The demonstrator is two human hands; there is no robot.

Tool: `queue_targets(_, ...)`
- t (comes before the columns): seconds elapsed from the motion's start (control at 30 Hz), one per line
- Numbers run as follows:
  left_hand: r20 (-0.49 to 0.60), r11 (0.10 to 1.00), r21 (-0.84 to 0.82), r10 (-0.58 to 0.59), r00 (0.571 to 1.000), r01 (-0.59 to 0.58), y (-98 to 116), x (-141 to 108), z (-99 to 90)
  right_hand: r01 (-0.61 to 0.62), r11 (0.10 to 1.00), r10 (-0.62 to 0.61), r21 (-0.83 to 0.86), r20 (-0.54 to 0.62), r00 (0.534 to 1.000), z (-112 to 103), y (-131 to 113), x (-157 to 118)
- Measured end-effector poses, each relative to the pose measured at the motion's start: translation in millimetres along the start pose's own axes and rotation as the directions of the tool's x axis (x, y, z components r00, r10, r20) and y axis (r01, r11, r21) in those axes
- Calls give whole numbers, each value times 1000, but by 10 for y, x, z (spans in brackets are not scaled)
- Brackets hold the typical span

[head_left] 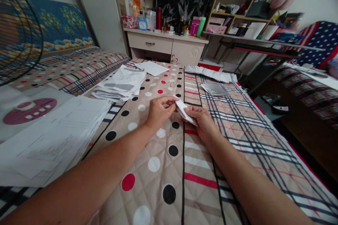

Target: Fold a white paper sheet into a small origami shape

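Between my two hands is a small folded strip of white paper, held above the quilted bed cover. My left hand pinches its upper left end between thumb and fingers. The thumb of my right hand lies across the lower right part, with the fingers closed behind it. Beyond the hands, to the right, lie a flat clear packet and a long folded white bundle. A pile of loose white papers sits left of my hands.
At the near left is a stack of printed sheets beside a white bag with a pink print. A fan stands at the left edge. Past the bed are a white dresser and a desk with shelves.
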State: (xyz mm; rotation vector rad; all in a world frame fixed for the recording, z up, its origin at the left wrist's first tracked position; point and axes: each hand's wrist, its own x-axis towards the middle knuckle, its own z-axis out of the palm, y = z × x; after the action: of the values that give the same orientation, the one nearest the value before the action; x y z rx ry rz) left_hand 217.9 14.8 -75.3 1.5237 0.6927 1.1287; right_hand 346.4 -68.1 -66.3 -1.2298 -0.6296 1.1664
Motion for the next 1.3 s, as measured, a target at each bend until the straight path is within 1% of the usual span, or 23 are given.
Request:
queue_targets(0.17, 23, 976, -173, -133, 991, 135, -6, 28, -14, 119, 988, -122, -101, -29, 992, 23, 77, -16)
queue_targets(0.27, 34, 960, -227, -161, 986, 165, 18, 33, -36, 192, 964, -205, -184, -53, 977, 43, 122, -32)
queue_targets(0.37, 63, 955, -239, -166, 984, 176, 33, 29, -49, 216, 951, -234, -223, -58, 970, 52, 142, -38)
queue_targets(0.43, 72, 961, -220, -155, 985, 167, 20, 31, -50, 212, 950, -230, -229, -55, 971, 55, 140, -40)
queue_targets(0.53, 75, 980, -166, -102, 992, 113, -22, 45, -50, 213, 950, -230, -229, -52, 972, 63, 128, -44)
queue_targets(0.6, 63, 989, -126, -64, 996, 71, -44, 52, -49, 219, 948, -236, -230, -48, 971, 68, 123, -47)
queue_targets(0.67, 39, 991, -124, -48, 998, 52, -51, 52, -44, 230, 946, -247, -230, -51, 968, 68, 124, -49)
queue_targets(0.73, 53, 981, -169, -85, 995, 93, -46, 40, -35, 240, 942, -260, -233, -57, 964, 64, 130, -52)
queue_targets(0.77, 96, 972, -191, -122, 988, 138, -44, 30, -28, 248, 938, -270, -240, -62, 961, 62, 134, -53)
queue_targets(0.83, 196, 951, -196, -201, 960, 239, -42, 7, -13, 275, 920, -305, -279, -68, 950, 59, 142, -54)
queue_targets(0.9, 243, 939, -172, -252, 937, 298, -46, -12, -1, 313, 890, -352, -331, -61, 934, 60, 147, -53)
queue_targets(1.0, 225, 934, -179, -268, 937, 310, -52, -14, -13, 373, 840, -415, -395, -24, 910, 52, 145, -51)
queue_targets(1.07, 242, 937, -170, -260, 935, 305, -48, 10, -53, 408, 784, -460, -467, 5, 888, 29, 139, -54)
queue_targets(1.1, 261, 945, -146, -249, 933, 293, -44, 28, -82, 428, 738, -487, -521, 27, 873, 13, 135, -57)
queue_targets(1.17, 289, 970, -67, -207, 935, 235, -34, 68, -143, 467, 618, -544, -633, 85, 835, -25, 126, -63)
queue_targets(1.23, 269, 989, 10, -146, 952, 149, -30, 99, -188, 491, 523, -583, -697, 129, 803, -57, 115, -66)
queue_targets(1.27, 233, 993, 32, -116, 966, 112, -32, 107, -199, 492, 508, -592, -707, 129, 796, -68, 111, -64)
queue_targets(1.3, 189, 995, 38, -96, 977, 90, -36, 110, -201, 485, 515, -594, -707, 114, 796, -74, 107, -59)
